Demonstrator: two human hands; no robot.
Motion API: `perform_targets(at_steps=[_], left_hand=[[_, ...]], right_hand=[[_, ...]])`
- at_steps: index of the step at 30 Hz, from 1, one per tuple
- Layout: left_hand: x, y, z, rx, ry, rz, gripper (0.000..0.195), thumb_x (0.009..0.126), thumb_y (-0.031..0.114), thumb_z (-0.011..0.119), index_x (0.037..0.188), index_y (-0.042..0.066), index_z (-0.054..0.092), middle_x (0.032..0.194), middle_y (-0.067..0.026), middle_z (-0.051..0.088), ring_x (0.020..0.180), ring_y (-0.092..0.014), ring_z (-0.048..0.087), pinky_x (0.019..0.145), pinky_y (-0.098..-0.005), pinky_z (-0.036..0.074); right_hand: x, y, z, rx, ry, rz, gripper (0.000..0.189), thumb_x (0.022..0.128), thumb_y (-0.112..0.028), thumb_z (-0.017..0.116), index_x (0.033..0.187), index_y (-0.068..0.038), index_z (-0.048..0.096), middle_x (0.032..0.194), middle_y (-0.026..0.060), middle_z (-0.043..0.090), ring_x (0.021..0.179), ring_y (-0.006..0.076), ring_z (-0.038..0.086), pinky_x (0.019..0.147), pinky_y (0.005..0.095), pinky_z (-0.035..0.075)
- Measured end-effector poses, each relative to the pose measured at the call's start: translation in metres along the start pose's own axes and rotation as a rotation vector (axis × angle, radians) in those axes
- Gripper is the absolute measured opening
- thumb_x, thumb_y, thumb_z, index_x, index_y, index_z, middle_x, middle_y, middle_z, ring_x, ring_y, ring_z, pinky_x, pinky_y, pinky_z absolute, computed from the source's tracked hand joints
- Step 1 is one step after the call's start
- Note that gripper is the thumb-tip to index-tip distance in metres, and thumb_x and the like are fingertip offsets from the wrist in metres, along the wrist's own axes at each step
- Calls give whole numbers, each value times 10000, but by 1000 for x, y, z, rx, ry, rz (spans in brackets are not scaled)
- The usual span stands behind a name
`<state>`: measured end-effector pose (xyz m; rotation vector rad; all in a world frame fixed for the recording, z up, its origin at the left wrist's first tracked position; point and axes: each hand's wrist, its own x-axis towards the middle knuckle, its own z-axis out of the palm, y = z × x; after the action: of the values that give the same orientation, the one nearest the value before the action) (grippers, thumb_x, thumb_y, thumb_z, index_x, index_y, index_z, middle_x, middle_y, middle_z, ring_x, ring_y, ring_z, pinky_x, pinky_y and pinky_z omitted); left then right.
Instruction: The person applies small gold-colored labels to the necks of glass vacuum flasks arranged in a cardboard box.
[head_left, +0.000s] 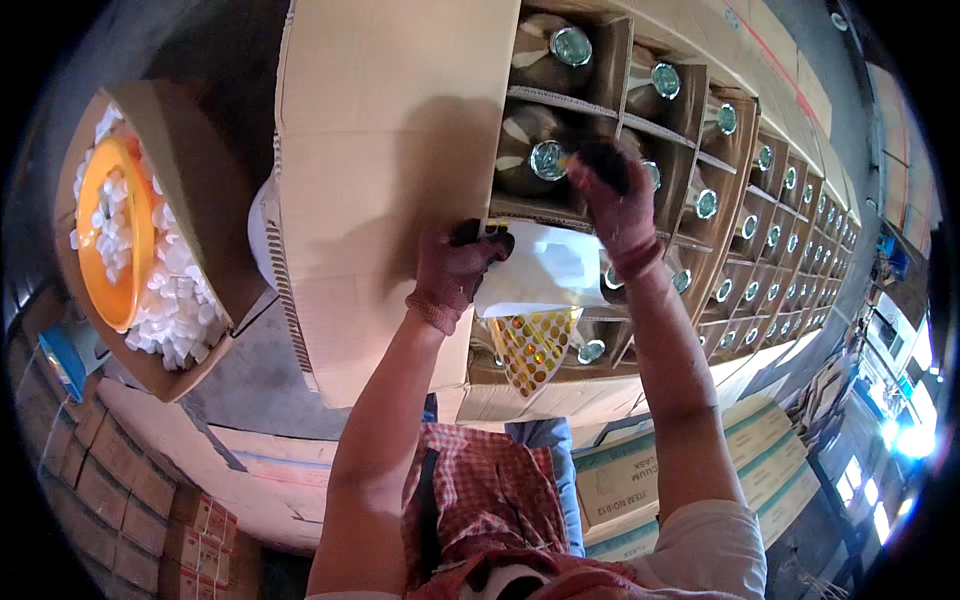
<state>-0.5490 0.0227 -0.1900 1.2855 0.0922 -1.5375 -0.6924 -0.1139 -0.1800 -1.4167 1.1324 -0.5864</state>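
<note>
My left hand (469, 259), in a dark red knit glove with black fingertips, grips the upper left corner of a white-backed sticker sheet (540, 270). Below it hangs a sheet part with round gold stickers (531, 349). A cardboard carton with dividers (626, 67) holds silvery glass vacuum flask liners. My right hand (611, 180), gloved alike, is over the carton beside the round top of one liner (549, 160). A small yellowish thing shows at its fingertips; whether it is held is unclear.
A wide carton flap (352, 187) lies left of the liners. Farther left, an open carton (161, 390) holds white plastic caps and an orange basin (142, 247). More divided cartons of liners (780, 232) extend to the right. Printed cartons (619, 484) are stacked below right.
</note>
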Motion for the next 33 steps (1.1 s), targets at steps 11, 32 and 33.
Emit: perform_targets(at_steps=[11, 32, 33], left_hand=[[6, -4, -8, 603, 112, 145, 132, 657, 171, 649, 660, 41, 628, 541, -63, 563, 482, -131, 512, 493, -288, 423], [7, -6, -11, 593, 131, 122, 154, 668, 176, 647, 739, 40, 631, 577, -50, 570, 529, -104, 512, 525, -280, 431], [8, -6, -9, 522, 114, 111, 156, 662, 154, 653, 751, 27, 633, 586, -62, 581, 509, -128, 503, 529, -296, 434]], right_hand=[[146, -11, 22, -1447, -115, -250, 381, 729, -331, 628, 1039, -110, 606, 1237, 109, 497, 1255, 284, 332, 993, 400, 323], [96, -28, -1, -528, 46, -171, 331, 751, -145, 670, 1056, -38, 596, 1003, 93, 642, 874, 185, 622, 803, 252, 465], [73, -24, -3, -325, -56, -97, 315, 749, -135, 673, 1038, -32, 602, 989, 87, 646, 861, 176, 622, 789, 247, 465]])
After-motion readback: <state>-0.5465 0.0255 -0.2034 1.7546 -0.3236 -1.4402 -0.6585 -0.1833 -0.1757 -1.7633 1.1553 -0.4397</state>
